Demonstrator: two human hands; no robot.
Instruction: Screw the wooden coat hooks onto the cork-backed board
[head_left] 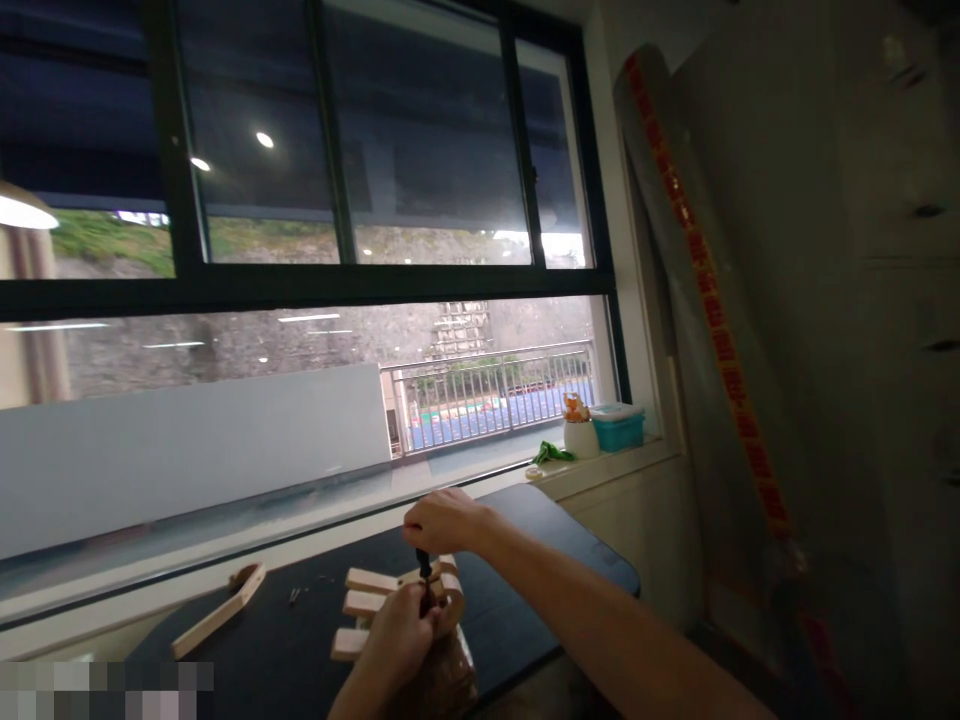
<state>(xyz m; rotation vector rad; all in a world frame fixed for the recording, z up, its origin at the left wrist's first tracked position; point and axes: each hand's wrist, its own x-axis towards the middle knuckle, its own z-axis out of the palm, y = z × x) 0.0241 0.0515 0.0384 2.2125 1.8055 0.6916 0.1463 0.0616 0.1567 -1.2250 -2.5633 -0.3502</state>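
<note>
My right hand is wrapped round the handle of a black-handled screwdriver, which points down at a light wooden piece with several prongs. Close beneath it, my left hand has its fingers closed together at the screwdriver's lower end, against the wood. Whether those fingers pinch a screw, the shaft or the wood is hidden. Rounded wooden parts show just right of my left fingers. Under them lies a brown, rough block, partly covered by my left hand.
The dark table stands against a window ledge. On its left lies an angled wooden piece, with a few small screws nearby. A white pot, teal box and green cloth sit on the sill. A wrapped roll leans at right.
</note>
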